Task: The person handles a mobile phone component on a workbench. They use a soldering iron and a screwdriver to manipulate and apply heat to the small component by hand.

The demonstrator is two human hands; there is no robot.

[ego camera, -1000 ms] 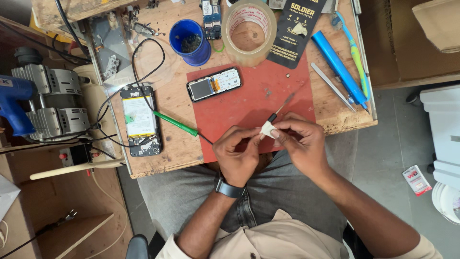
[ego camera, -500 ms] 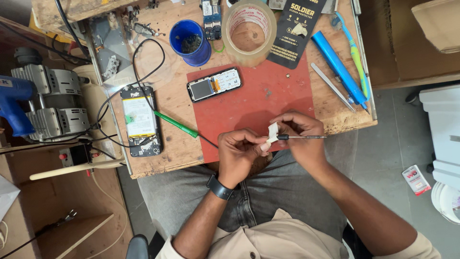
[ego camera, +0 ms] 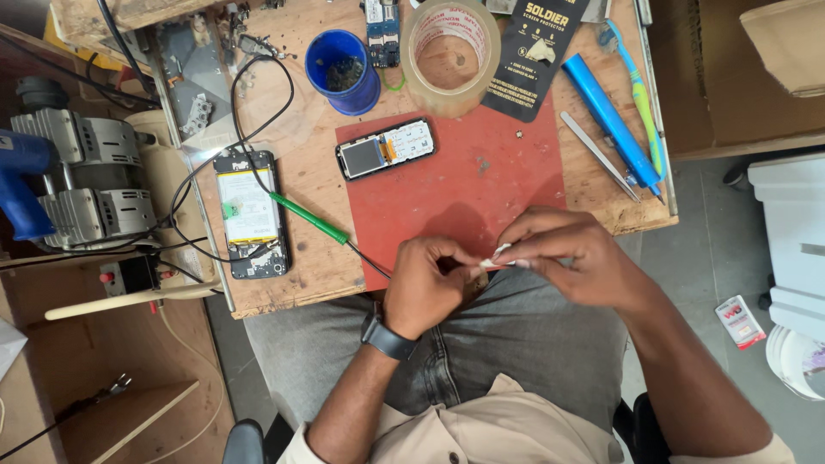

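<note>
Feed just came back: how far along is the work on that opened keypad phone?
Done: keypad phone lies opened on the red mat. In hand: left hand and right hand pinch a small white piece. Left: phone still uncovered; tweezers lie unused.

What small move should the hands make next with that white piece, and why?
Probably steady the small white piece and bring it over the red mat. It is pinched between the left hand and the right hand past the table edge, above the lap, so a slip would likely drop it there.
</note>
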